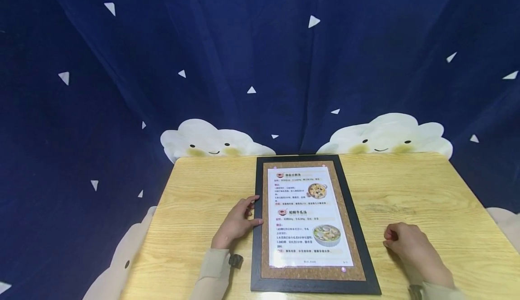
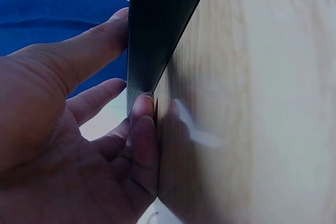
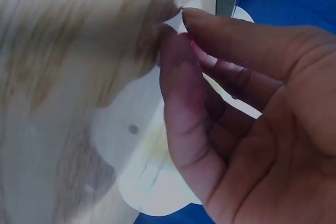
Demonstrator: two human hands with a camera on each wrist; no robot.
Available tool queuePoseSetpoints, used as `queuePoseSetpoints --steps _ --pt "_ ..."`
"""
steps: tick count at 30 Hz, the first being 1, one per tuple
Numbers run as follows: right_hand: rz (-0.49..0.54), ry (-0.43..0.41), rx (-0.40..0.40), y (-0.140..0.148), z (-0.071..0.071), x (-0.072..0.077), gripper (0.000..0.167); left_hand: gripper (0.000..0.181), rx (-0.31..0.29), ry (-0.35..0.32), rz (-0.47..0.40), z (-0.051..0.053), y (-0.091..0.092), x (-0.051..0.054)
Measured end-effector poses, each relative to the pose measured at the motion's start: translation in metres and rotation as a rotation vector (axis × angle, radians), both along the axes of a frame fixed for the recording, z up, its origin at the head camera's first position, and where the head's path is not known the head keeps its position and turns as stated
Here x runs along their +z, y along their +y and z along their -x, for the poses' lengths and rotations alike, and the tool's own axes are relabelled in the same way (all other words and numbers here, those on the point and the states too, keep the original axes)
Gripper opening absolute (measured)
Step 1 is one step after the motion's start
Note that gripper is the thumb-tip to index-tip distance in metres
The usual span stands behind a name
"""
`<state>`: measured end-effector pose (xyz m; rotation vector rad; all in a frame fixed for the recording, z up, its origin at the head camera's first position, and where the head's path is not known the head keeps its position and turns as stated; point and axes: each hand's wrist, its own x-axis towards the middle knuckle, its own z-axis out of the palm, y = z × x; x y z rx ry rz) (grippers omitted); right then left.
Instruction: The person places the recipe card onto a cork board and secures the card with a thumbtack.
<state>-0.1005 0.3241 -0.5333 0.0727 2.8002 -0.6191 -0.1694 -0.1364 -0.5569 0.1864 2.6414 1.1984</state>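
Observation:
A black-framed cork board [image 1: 312,286] lies on the table with a printed recipe sheet [image 1: 302,241] on it, and pink pins show at three of the sheet's corners. My left hand [image 1: 237,221] touches the frame's left edge with its thumb and fingers. In the left wrist view, that hand [image 2: 63,108] has fingertips against the black frame [image 2: 152,19], some fingers bent. To the right of the board, my right hand [image 1: 414,248] has curled fingers. Seen from the right wrist, this hand [image 3: 236,103] pinches a small white and red thing [image 3: 182,26] between thumb and index finger; its shape is unclear.
The light wooden table [image 1: 195,182] extends on both sides of the board. Behind it hangs a dark blue curtain [image 1: 227,43] with white triangles and smiling clouds. A dark band [image 1: 235,260] circles the left wrist.

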Motion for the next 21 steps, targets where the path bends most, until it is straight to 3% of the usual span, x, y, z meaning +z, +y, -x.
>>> queuePoseSetpoints --steps 6,14,21 --pt "0.044 -0.07 -0.025 0.0 0.002 0.0 0.012 0.074 -0.001 -0.001 -0.004 0.0 -0.001 0.0" --pt "0.023 0.023 0.04 -0.004 0.001 -0.001 0.017 0.075 0.009 -0.008 -0.015 0.0 -0.001 -0.002" --pt "-0.003 0.033 0.043 -0.014 0.005 -0.002 0.017 0.075 0.007 0.0 -0.002 0.0 -0.001 -0.003"
